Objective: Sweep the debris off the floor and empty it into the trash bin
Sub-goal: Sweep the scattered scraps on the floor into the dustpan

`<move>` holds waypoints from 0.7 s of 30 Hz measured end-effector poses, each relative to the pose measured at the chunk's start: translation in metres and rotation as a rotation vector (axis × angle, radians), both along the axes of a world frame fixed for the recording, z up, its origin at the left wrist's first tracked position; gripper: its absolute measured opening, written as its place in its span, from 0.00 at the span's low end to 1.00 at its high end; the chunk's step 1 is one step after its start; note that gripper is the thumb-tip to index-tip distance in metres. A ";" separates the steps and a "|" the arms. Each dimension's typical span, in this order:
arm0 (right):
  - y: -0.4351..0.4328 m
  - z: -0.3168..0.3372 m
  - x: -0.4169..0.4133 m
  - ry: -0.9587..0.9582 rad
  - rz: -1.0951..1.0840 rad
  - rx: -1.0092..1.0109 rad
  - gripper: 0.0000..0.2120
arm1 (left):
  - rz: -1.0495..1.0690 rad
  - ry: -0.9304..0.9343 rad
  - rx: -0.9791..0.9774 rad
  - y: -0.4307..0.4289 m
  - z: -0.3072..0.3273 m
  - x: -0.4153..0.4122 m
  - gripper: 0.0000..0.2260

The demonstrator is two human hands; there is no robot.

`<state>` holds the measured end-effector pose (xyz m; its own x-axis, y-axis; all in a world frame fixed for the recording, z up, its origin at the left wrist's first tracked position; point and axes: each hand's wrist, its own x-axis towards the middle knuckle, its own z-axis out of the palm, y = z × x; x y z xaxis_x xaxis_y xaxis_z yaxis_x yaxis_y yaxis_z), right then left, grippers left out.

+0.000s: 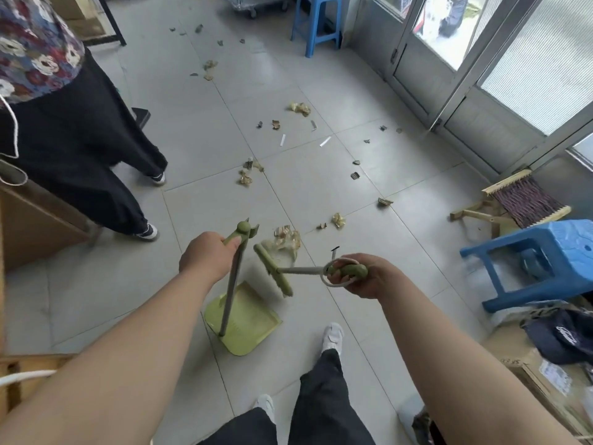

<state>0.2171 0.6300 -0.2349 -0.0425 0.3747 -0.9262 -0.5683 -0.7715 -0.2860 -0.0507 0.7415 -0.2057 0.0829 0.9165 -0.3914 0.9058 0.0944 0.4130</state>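
**Sweeping is just getting going, nearly all the mess is still out on the floor**

Closest in, the left hand point(205, 256) is wrapping around the top of the dustpan's point(244, 319) upright handle, fingers closed on the green grip, and the pan is sitting on the tile floor point(96, 300) just ahead of the person's feet. It's looking empty to me. The right hand point(365, 276) is clamping around the broom point(276, 271) grip, with a white cord loop hanging at the fingers. One dustpan, one broom, two hands, both busy.

The broom head is hovering right beside the nearest clump of scraps point(285, 240), just past the pan's mouth. So I'm guessing this is the first gathering stroke. Next move is probably going to need the head dropped behind that clump and dragged back toward the pan, with the left hand holding the pan steady.

Farther out, the debris point(300, 108) is lying scattered in roughly a dozen-plus bits and little piles, too small to count exactly. Two blue stools point(539, 258) are showing, one tipped over at right, one upright far back. Another person point(64, 130) is standing at left. No trash bin is showing anywhere.
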 end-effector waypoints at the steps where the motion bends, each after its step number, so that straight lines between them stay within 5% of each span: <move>1: 0.010 -0.003 0.003 -0.012 0.041 -0.008 0.08 | 0.015 -0.002 0.000 0.004 -0.001 0.005 0.22; 11: 0.126 -0.012 0.086 -0.161 0.306 0.021 0.03 | 0.172 0.011 -0.023 0.041 -0.009 0.083 0.20; 16: 0.172 -0.005 0.135 -0.354 0.432 0.060 0.08 | 0.209 0.035 -0.022 0.061 -0.011 0.128 0.20; 21: 0.181 -0.008 0.167 -0.281 0.214 0.108 0.07 | 0.233 0.038 -0.012 0.079 -0.012 0.165 0.21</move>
<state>0.3843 0.8108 -0.2428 0.1203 0.4814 -0.8682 -0.2849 -0.8210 -0.4947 0.1145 0.8202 -0.2178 -0.1455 0.9043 -0.4014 0.8739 0.3077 0.3763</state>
